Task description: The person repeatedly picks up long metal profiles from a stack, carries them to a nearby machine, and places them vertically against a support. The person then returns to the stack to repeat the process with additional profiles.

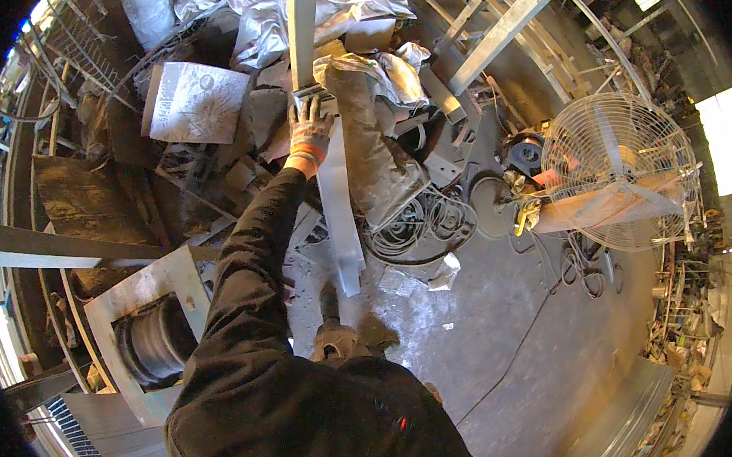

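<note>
My left hand [310,131], in a grey and orange work glove, is stretched out ahead of me. Its fingers are extended and slightly apart, lying flat over the top end of a long pale metal channel [342,205]. That channel slants down toward the floor near my feet. Just beyond my fingertips, the lower end of a pale upright post [299,30] meets a small metal bracket. Whether the fingers press on the channel or the bracket, I cannot tell. My right hand does not show.
A large wire-caged fan [620,171] stands to the right, with cables [418,224] coiled on the floor [495,342] nearer the middle. Scrap and a dusty white box [195,103] pile up at the left. Nearer me on the left is a framed black roll [153,341].
</note>
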{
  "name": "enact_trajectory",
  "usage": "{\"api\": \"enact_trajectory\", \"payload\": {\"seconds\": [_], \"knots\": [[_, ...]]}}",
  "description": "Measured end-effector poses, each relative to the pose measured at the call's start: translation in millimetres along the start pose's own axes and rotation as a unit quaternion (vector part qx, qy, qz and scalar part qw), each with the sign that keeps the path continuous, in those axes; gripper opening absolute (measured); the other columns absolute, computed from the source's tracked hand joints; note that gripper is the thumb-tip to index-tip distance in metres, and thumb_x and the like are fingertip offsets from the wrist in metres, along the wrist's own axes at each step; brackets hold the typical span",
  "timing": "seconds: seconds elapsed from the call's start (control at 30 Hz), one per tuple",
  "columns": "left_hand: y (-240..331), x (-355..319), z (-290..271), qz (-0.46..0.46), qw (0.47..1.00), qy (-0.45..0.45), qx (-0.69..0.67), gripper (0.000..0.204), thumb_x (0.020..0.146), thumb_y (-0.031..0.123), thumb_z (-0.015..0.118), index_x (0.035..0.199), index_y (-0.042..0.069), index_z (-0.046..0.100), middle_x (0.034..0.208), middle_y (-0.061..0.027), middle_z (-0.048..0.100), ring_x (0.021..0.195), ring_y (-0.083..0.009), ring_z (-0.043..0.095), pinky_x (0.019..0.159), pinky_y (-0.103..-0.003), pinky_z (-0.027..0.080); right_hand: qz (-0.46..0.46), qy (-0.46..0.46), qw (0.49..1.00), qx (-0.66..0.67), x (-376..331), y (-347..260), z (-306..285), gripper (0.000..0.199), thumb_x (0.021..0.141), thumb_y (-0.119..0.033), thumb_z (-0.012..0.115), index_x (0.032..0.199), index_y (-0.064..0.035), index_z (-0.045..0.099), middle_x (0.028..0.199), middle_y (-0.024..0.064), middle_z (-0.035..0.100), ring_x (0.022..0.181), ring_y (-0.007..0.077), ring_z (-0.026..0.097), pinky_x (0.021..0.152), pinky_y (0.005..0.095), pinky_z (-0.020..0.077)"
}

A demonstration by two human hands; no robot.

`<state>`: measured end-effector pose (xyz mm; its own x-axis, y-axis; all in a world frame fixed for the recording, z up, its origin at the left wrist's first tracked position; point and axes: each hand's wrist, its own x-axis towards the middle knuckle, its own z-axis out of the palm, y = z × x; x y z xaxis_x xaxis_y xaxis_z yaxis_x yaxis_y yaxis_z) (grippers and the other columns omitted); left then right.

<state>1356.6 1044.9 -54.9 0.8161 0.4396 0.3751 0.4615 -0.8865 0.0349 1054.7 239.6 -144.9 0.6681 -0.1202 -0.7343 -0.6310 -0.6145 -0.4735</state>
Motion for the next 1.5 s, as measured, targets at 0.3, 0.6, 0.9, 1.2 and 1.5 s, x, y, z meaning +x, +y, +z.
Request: {"api": "enact_trajectory", "payload": {"seconds": [0.3, 0.6, 0.9, 1.2, 1.5], "knots": [[6, 31, -23, -0.002, 0.994, -0.112, -0.018, 0.037, 0.098, 0.021, 0.073, 0.135, 0.021, 0.075, 0.142, -0.0182, 0.064, 0.133, -0.0426, 0.062, 0.106, -0.059, 0.055, -0.018, -0.007, 0.999, -0.026, 19, -17, -11, 0.046, 0.101, -0.021, 0.085, 0.142, -0.0085, 0.068, 0.138, 0.0173, 0.071, 0.123, 0.0243, 0.070, 0.097, 0.0406, 0.0617], [11, 22, -38, 0.025, 0.992, -0.115, -0.034, 0.038, 0.097, 0.018, 0.074, 0.135, 0.019, 0.076, 0.150, -0.0214, 0.062, 0.134, -0.0469, 0.061, 0.107, -0.054, 0.058, -0.002, -0.009, 0.999, -0.033, 20, -4, -2, 0.047, 0.101, -0.021, 0.086, 0.142, -0.0081, 0.069, 0.139, 0.0181, 0.071, 0.123, 0.0247, 0.070, 0.097, 0.0420, 0.0616], [0, 34, -55, -0.010, 0.976, -0.216, -0.034, 0.048, 0.090, 0.019, 0.081, 0.138, 0.024, 0.075, 0.157, -0.0186, 0.058, 0.143, -0.0463, 0.057, 0.112, -0.054, 0.054, 0.003, -0.010, 0.999, -0.034, 17, 1, 5, 0.047, 0.100, -0.022, 0.086, 0.142, -0.0077, 0.069, 0.139, 0.0189, 0.072, 0.123, 0.0251, 0.071, 0.098, 0.0433, 0.0615], [-5, 55, -48, 0.018, 0.968, -0.246, -0.049, 0.057, 0.085, 0.051, 0.090, 0.138, 0.032, 0.079, 0.153, -0.0120, 0.060, 0.142, -0.0444, 0.057, 0.111, -0.054, 0.055, -0.002, -0.009, 0.999, -0.040, 18, 9, 7, 0.048, 0.100, -0.023, 0.087, 0.142, -0.0072, 0.070, 0.140, 0.0198, 0.073, 0.124, 0.0255, 0.072, 0.098, 0.0447, 0.0614], [63, 10, -101, 0.096, 0.976, -0.175, -0.083, 0.044, 0.084, 0.041, 0.087, 0.125, 0.027, 0.083, 0.152, -0.0179, 0.061, 0.138, -0.0436, 0.059, 0.107, -0.056, 0.055, -0.177, 0.012, 0.974, -0.138, 38, -28, -3, 0.049, 0.099, -0.023, 0.088, 0.142, -0.0068, 0.071, 0.140, 0.0206, 0.073, 0.124, 0.0259, 0.072, 0.099, 0.0460, 0.0614]]}}
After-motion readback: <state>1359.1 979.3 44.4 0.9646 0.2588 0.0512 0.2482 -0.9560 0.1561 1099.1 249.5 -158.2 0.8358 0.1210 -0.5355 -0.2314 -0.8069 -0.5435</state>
